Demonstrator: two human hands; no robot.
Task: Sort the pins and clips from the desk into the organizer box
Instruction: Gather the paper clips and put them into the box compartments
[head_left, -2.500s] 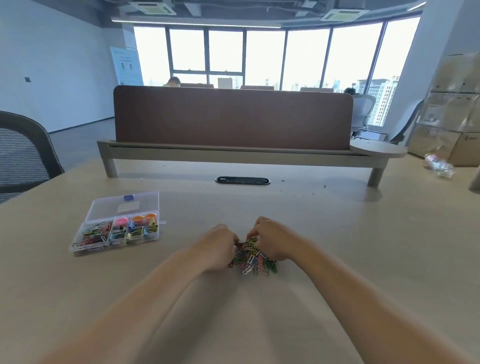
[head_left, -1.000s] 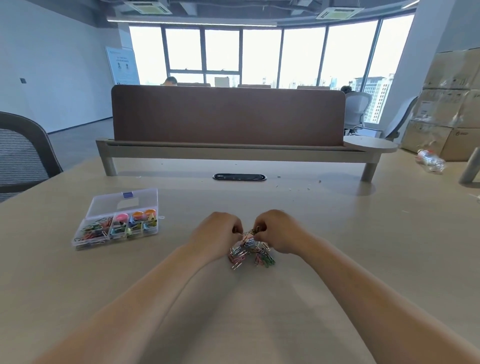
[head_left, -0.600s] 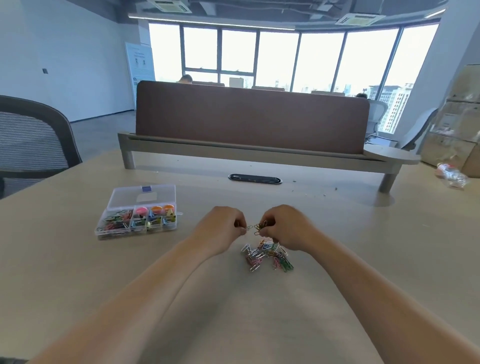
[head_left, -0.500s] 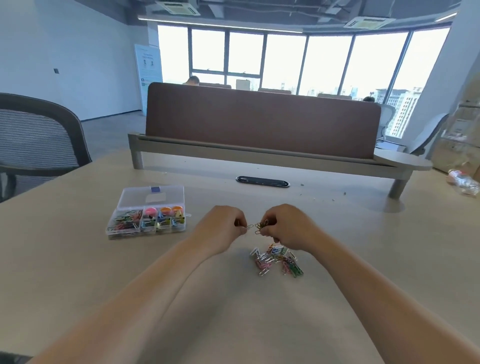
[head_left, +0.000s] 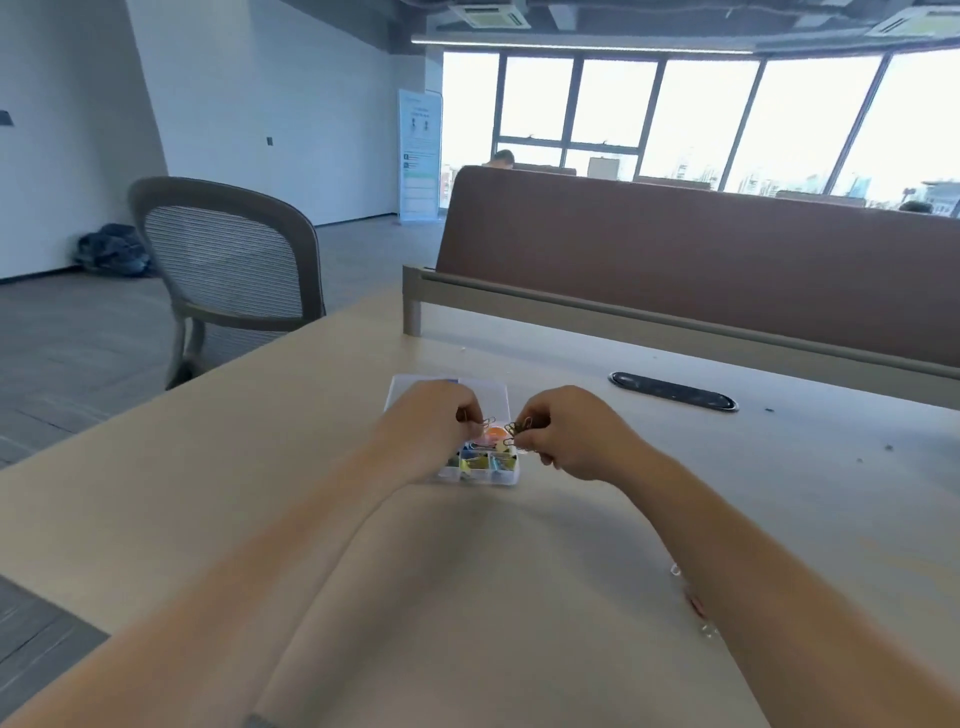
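The left hand (head_left: 434, 434) and right hand (head_left: 574, 439) each pinch small brown wire paper clips (head_left: 519, 427) with curled fingers. The clear plastic organizer box (head_left: 501, 480) sits right under both grips, a bit nearer the left hand. Hands hide most compartments, so I cannot tell which one lies below the clips.

A single wide-angle view, worn on the person's head, looks forward and down along both forearms (head_left: 311, 545) onto the tabletop (head_left: 182, 493). The left hand (head_left: 431, 431) and right hand (head_left: 571, 439) sit close below it at mid-frame. The chair (head_left: 228, 254) stands further off at the left, the windows (head_left: 696, 114) far behind at the right.
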